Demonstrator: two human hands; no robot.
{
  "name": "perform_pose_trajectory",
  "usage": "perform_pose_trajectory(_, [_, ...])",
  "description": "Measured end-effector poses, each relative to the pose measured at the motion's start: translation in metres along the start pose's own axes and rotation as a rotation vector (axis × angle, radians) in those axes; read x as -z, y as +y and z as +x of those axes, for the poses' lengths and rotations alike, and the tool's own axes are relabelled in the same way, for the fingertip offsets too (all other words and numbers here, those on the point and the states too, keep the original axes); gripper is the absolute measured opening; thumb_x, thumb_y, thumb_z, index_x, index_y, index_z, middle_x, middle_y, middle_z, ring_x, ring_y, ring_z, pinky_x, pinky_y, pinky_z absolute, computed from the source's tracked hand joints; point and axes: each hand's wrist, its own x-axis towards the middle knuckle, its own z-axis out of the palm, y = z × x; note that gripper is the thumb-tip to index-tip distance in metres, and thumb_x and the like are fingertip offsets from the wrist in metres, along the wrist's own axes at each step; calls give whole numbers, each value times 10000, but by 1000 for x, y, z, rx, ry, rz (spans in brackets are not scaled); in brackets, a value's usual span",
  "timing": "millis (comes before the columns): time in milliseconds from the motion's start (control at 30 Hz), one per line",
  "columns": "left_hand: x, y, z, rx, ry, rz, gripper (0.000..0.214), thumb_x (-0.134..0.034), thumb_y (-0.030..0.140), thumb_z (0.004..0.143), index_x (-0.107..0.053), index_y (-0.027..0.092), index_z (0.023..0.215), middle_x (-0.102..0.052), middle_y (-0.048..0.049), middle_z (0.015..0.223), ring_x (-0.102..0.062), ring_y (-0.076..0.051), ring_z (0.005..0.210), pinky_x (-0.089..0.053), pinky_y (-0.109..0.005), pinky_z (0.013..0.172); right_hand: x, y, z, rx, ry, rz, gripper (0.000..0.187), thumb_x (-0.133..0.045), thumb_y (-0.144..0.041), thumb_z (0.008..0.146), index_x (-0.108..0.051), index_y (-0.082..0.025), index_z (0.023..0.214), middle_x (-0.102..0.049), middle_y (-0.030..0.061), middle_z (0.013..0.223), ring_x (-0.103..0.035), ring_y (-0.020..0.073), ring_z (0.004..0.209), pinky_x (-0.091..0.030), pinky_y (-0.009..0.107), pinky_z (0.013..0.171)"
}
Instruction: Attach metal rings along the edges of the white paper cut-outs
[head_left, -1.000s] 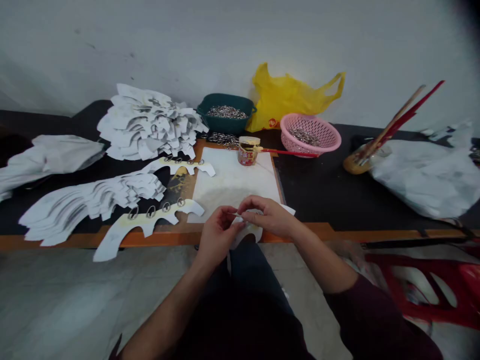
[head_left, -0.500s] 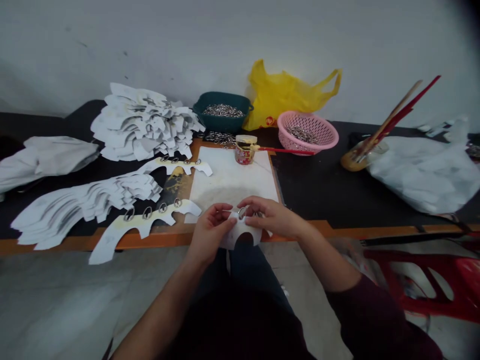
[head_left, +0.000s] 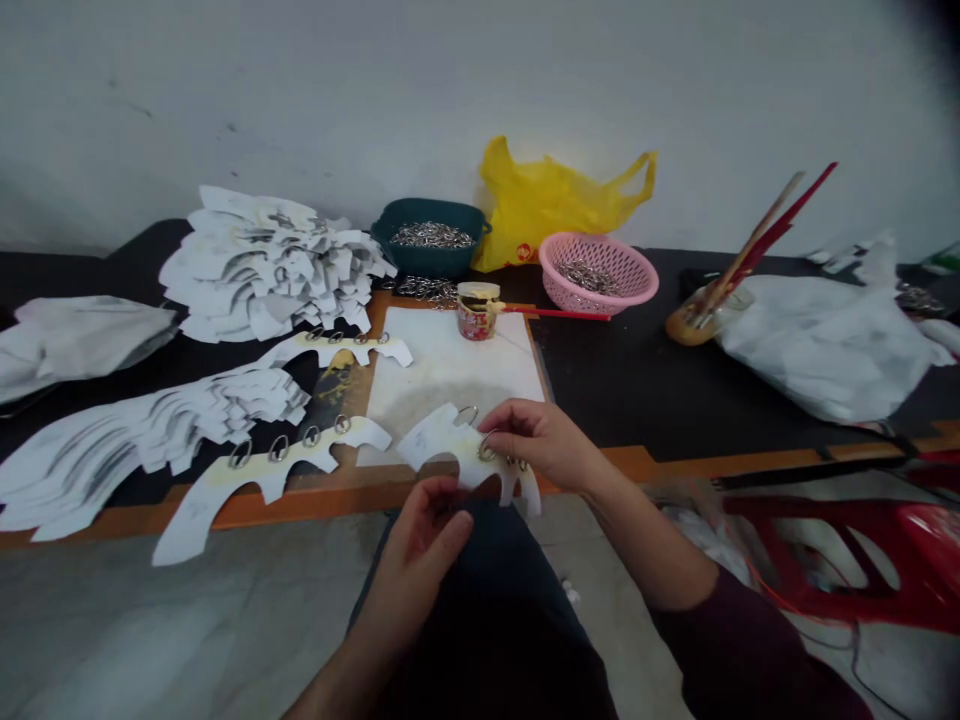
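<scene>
Over the table's front edge, a white scalloped cut-out piece [head_left: 442, 436] with metal rings along its yellowish strip is held by my right hand [head_left: 551, 440]. The thumb and forefinger close near one metal ring [head_left: 487, 446]; the other fingers partly hide the piece's right end. My left hand [head_left: 424, 545] is just below the piece, thumb and fingers apart; whether a fingertip touches its lower edge I cannot tell. On the left, a similar ringed piece [head_left: 251, 470] overhangs the edge, and another ringed piece [head_left: 352, 350] lies behind it.
Stacks of white cut-outs [head_left: 270, 270] cover the left side. Metal rings fill a green basin [head_left: 431, 265] and a pink basket [head_left: 637, 280]. A small tub [head_left: 477, 322] with a red-handled brush stands on a white sheet [head_left: 420, 340]. Rightward are a brush jar [head_left: 686, 325] and a plastic bag [head_left: 832, 340].
My left hand has let go of the white cut-out piece and dropped lower. My right hand still holds the piece, now swung out flatter, showing its rings. The view has shifted slightly.
</scene>
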Motion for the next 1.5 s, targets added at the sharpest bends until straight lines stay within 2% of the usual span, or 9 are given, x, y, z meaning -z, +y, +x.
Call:
perform_pose_trajectory(100, [-7,-10,11,129,-32,-434,293,-680,261,664,-585,199,934,-618,-37,1009,-580,-167,892,-464,-278,769,-10,-5,-6,-15,-40,47,230,-689,-256,648,-586,-162,830,-582,-31,649,-509,75,564,-378,198,526])
perform_pose_trajectory(200, [-10,-9,24,203,9,-589,290,-725,150,589,-593,204,841,-652,17,882,-603,-118,752,-478,-226,660,-17,-5,-11,-4,0,89,210,-692,-261,648,-591,-161,802,-606,-17,692,-538,84,610,-399,205,560])
perform_pose_trajectory(367, [-9,-7,26,213,24,-480,269,-753,131,543,-594,140,760,-661,1,739,-596,-107,628,-475,-203,577,-17,2,-13,-82,0,44,178,-658,-272,683,-569,-156,785,-574,-35,632,-472,56,505,-352,181,474])
perform_pose_trajectory(467, [-4,-10,25,183,19,-389,257,-758,134,537,-567,132,709,-653,5,684,-579,-95,588,-471,-203,571,-17,5,-13,-81,13,-118,118,-602,-259,729,-535,-161,737,-520,-53,559,-425,55,460,-321,177,440])
perform_pose_trajectory(700, [4,-15,26,169,20,-242,234,-752,179,565,-545,145,668,-625,31,620,-569,-96,571,-465,-211,582,-21,1,-12,1,60,-578,49,-561,-206,752,-559,-179,711,-563,-20,621,-486,92,569,-322,197,505])
perform_pose_trajectory(1033, [6,-9,22,172,2,-146,209,-732,220,591,-584,135,713,-647,-7,667,-600,-129,619,-485,-239,612,-22,1,-13,15,42,-670,64,-550,-233,773,-552,-192,725,-566,-26,609,-485,95,554,-294,200,501])
perform_pose_trajectory(1167, [8,-5,20,241,-6,-288,256,-760,241,535,-598,148,711,-663,-10,716,-626,-155,666,-509,-276,653,-25,-2,-14,43,68,-699,45,-544,-208,777,-550,-191,736,-576,-24,634,-490,93,571,-300,203,520])
perform_pose_trajectory(1267, [8,-8,21,264,6,-360,220,-751,243,567,-629,141,719,-674,-12,731,-622,-129,661,-509,-241,633,-26,-2,-15,64,30,-632,35,-547,-192,772,-545,-189,737,-550,-33,619,-468,86,562,-305,199,517])
perform_pose_trajectory(1500, [2,-12,24,249,134,-506,216,-769,223,544,-624,153,687,-686,-7,750,-622,-120,656,-487,-198,529,-27,5,-17,-40,-62,-32,156,-592,-281,745,-524,-169,831,-539,-28,699,-463,61,558,-364,184,505])
